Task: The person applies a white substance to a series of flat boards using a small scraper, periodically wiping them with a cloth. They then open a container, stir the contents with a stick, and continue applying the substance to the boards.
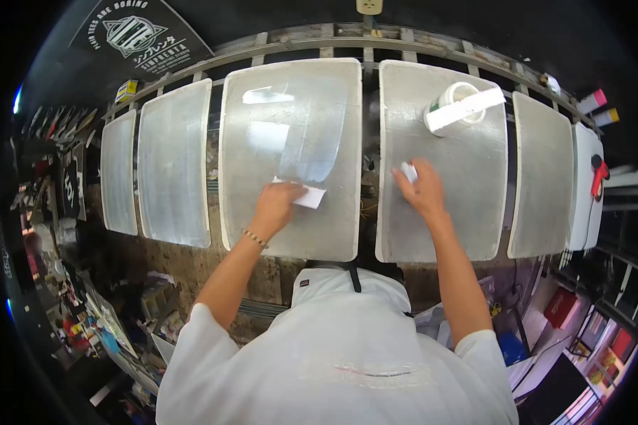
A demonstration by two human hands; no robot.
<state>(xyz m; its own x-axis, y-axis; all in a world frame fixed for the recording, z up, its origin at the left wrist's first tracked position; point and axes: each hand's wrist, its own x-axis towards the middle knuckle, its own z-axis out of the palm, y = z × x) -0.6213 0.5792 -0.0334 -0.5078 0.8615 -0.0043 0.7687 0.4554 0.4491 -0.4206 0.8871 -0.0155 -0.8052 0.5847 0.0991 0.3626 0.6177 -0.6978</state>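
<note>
My left hand [275, 207] is closed on a flat white card [310, 197], which lies against the grey printing platen [290, 230] at centre left. Above the card, a wet-looking bluish streak [315, 134] runs up the same platen. Over the neighbouring platen [443, 230], my right hand [425, 191] is closed around a small white object [409, 171], mostly covered by the fingers, so its kind is unclear. A white tub [443, 113] stands near the far end of that platen, with a white flat strip [468, 108] resting across its open top.
More platens stand in the row, two at left [174, 170] and one at right [544, 177]. A wooden rail [305, 49] runs behind them. A red-and-black handheld tool [598, 177] lies on a white surface at far right. Cluttered shelves [159, 308] are at lower left.
</note>
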